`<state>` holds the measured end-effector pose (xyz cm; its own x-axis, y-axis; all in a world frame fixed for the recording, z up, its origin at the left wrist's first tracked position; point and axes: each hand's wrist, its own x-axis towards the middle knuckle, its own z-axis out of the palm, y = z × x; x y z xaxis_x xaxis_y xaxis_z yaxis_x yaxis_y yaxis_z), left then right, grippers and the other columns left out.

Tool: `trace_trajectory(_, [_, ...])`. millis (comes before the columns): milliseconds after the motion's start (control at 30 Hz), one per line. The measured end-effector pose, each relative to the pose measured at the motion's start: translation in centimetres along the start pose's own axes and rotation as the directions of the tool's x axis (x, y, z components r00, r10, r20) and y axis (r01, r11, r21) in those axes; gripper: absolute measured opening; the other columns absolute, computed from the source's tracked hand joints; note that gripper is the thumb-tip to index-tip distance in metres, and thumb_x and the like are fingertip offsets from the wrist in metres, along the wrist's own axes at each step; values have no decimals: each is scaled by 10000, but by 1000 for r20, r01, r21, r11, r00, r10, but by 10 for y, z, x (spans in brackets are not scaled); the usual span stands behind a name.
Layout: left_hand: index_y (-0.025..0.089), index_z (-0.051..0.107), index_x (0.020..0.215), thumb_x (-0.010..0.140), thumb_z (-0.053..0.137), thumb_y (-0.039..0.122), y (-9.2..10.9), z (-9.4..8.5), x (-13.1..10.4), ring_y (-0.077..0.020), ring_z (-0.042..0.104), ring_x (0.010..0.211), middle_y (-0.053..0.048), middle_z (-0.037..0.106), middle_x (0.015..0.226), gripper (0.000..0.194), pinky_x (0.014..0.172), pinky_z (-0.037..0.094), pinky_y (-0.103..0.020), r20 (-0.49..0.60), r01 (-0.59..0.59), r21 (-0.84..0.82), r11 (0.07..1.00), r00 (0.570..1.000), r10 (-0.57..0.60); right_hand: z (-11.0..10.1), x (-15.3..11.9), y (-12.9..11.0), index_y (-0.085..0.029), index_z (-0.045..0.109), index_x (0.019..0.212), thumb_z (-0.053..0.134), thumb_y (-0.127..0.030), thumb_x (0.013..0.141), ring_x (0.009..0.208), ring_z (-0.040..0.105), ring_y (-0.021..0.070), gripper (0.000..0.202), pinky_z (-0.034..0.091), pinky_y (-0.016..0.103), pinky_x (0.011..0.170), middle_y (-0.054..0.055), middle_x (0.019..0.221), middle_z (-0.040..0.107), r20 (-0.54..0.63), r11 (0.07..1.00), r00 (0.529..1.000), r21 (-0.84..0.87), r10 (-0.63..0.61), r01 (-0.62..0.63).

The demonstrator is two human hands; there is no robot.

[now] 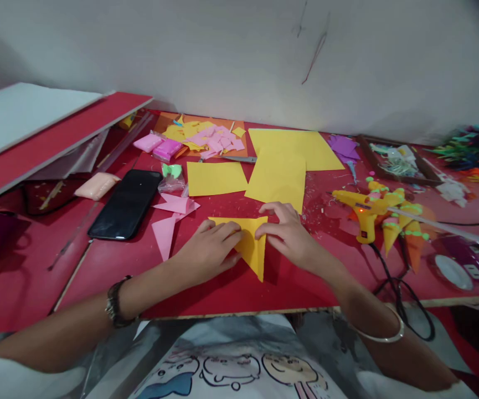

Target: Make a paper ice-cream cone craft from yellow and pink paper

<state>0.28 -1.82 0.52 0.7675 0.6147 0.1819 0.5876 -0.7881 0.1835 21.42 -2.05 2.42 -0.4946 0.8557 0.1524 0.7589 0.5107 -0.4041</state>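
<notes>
Near the table's front edge lies a folded piece of yellow paper [251,244], its point toward me. My left hand [212,249] rests on its left part, fingers bent over the paper. At the right edge, my right hand [287,230] grips the paper between thumb and fingers. Just beyond are a yellow sheet [278,180] and a smaller yellow rectangle [216,178]. Pink paper cones [165,235] lie left of my left hand.
A black phone [126,205] lies at left. A yellow glue gun [364,210] with its cable stands at right beside small decorated cones [413,241]. Pink and yellow scraps [210,137], scissors [241,159] and a tray of bits [426,176] lie further back.
</notes>
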Motion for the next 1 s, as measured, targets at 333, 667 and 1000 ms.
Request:
trace_trajectory(333, [115,414,1199,769,446,394,5,9,27,-218,534,815,-114,511,1027,514,723,384,-344,159,94,58,994,982,-102,22,-2,17,-198,564,771,395,-258,803,628,522,137,182,387,264,607,-2,676,573,-33,853,938,427,345,-299])
trace_trajectory(667, [80,365,1237,774,382,420,5,13,33,-226,550,783,-130,497,1063,575,689,396,-356,188,75,101,992,978,-93,42,-11,-4,-223,486,868,378,-256,808,494,482,116,127,313,319,707,-82,472,439,-114,857,866,256,486,-447])
trace_trajectory(1000, [94,288,1286,757,342,452,9,11,36,-220,561,767,-111,501,1101,641,592,391,-315,254,96,138,986,959,-129,50,-15,-8,-217,490,890,360,-197,808,572,531,123,155,233,332,761,-43,596,594,-151,867,854,78,498,-492])
